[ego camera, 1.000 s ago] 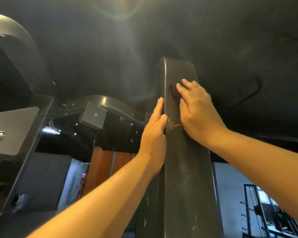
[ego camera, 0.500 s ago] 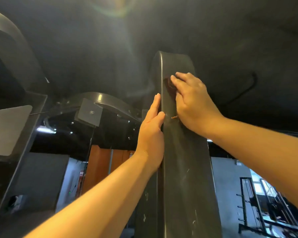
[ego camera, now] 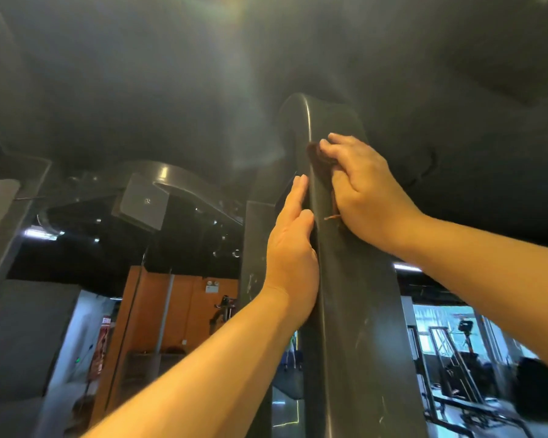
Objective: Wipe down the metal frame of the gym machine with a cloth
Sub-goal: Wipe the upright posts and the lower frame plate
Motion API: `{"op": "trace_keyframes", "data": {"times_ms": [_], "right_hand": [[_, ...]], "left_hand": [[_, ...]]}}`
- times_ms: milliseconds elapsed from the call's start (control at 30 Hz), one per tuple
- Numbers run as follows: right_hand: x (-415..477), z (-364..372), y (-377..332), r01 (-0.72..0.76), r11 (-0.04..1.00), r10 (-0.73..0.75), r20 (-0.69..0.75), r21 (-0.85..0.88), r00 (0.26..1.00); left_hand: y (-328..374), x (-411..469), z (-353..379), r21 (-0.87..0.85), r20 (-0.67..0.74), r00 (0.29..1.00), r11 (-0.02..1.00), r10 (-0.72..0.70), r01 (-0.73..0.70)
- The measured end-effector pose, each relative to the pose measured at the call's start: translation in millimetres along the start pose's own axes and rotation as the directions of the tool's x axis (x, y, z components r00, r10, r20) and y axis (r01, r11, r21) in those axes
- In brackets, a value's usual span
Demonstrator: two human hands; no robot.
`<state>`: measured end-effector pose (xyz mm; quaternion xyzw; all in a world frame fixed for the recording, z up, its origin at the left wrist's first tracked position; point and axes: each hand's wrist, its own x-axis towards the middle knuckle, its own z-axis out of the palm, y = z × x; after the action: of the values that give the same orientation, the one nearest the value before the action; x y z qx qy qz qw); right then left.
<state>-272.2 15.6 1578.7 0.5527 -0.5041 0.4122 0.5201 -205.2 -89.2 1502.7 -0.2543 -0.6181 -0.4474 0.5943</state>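
Two hands, apart, flank the frame upright (ego camera: 345,295), whose long axis rises overhead. My right hand (ego camera: 364,188) clamps the cloth (ego camera: 316,155) on its front face near the top; my left hand (ego camera: 293,245) lies flat lower, leftward.

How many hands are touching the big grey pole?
2. The left hand lies flat along the left edge of the pole. The right hand presses a dark cloth on its front, higher up near the curved top.

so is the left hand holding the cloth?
No, the cloth is gripped under the right hand on the frame, while the left hand lies flat, holding nothing.
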Motion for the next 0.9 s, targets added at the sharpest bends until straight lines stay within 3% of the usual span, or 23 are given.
{"op": "trace_keyframes", "data": {"times_ms": [133,267,400,567,667,800,900], "right_hand": [[-54,11,-12,0.026,0.999,-0.025,-0.037,0.032,0.999],[-119,13,-10,0.114,0.992,-0.116,0.031,0.063,0.993],[-86,0,-2,0.140,0.990,-0.142,0.105,0.021,0.984],[-2,-1,9,0.009,0.998,-0.008,0.018,-0.060,1.000],[-1,3,4,-0.034,0.997,0.032,-0.035,-0.068,0.999],[-56,8,-2,0.099,0.992,-0.098,0.015,-0.083,0.995],[-33,-5,14,0.193,0.963,-0.191,0.029,-0.189,0.981]], "left_hand": [[-1,-3,-1,-0.030,0.011,0.999,0.999,0.035,-0.034],[-4,-7,-1,-0.081,0.008,1.000,0.996,0.030,-0.029],[-6,-7,-1,-0.041,-0.036,0.999,0.998,0.036,-0.038],[-10,1,0,0.034,-0.028,0.998,0.998,0.050,-0.049],[-11,7,0,0.096,-0.016,0.995,0.991,0.096,-0.094],[-9,16,0,0.101,0.009,0.992,0.987,0.122,-0.123],[0,40,1,0.139,0.049,0.991,0.982,0.123,-0.129]]}}
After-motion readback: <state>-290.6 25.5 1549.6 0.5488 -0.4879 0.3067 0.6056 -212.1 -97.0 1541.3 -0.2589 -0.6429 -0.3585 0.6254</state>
